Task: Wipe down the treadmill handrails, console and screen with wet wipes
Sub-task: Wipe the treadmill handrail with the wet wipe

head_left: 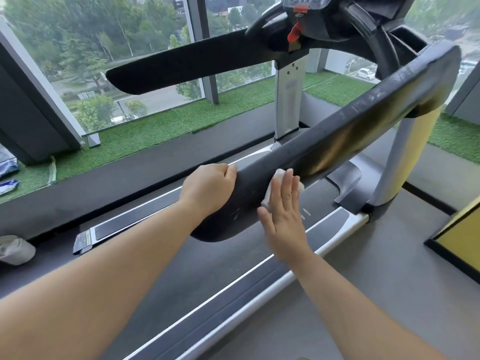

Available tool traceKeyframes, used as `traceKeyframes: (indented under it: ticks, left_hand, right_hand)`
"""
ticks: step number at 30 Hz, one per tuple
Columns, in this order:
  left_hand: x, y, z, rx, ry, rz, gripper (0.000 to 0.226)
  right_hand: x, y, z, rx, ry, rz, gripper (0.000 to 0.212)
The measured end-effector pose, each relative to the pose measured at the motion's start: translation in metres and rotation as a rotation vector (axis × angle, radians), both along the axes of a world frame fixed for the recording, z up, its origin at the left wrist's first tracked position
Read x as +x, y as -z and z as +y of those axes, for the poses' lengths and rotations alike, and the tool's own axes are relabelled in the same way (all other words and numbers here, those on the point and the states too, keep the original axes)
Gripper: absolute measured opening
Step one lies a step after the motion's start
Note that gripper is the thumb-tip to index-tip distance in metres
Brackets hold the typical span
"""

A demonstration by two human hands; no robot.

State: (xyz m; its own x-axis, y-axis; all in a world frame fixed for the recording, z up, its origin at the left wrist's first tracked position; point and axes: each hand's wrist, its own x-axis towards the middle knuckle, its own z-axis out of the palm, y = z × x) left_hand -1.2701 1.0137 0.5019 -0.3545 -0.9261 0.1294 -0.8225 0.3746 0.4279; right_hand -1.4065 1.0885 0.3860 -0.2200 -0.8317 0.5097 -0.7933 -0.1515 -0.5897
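The right hand point(283, 216) lay flat with its fingers straight and together, pressing a folded white wet wipe point(268, 194) against the outer side of the near handrail point(337, 141). Only the wipe's edges showed past the palm and fingertips. Just beside it, the left hand point(207, 188) gripped the same rail from above, fingers curled over its top edge, apparently steadying it.

The step in hand looked like the handrail wipe, worked at the rail's free end. The padded surface farther up, toward the upright, showed pale scuffs and smears, so that stretch seemed not yet done.

The next move likely called for sliding the flat palm along the rail toward the console point(337, 16), keeping pressure on the wipe so it did not bunch or slip out, and shifting the left hand ahead of it. The far handrail point(187, 66) stood well apart across the deck. A wipes pack point(7, 187) lay by the window.
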Motion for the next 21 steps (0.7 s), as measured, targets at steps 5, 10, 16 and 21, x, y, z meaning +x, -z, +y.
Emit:
traceKeyframes:
  ticks: [5, 10, 16, 21]
  left_hand:
    - [-0.001, 0.001, 0.000, -0.044, 0.006, -0.006, 0.045]
    - [-0.001, -0.002, 0.003, -0.045, -0.001, -0.007, 0.043]
    - [0.000, -0.006, 0.005, 0.021, -0.027, 0.027, 0.044]
    - [-0.002, -0.009, 0.004, 0.100, -0.057, 0.105, 0.041]
  right_hand:
    - [0.006, -0.023, -0.004, 0.045, 0.056, -0.295, 0.066]
    - [0.040, 0.002, 0.018, 0.041, -0.108, -0.025, 0.065]
    - [0.001, -0.021, -0.001, 0.076, 0.013, -0.251, 0.064]
    - [0.034, -0.010, 0.010, 0.050, -0.116, -0.130, 0.069]
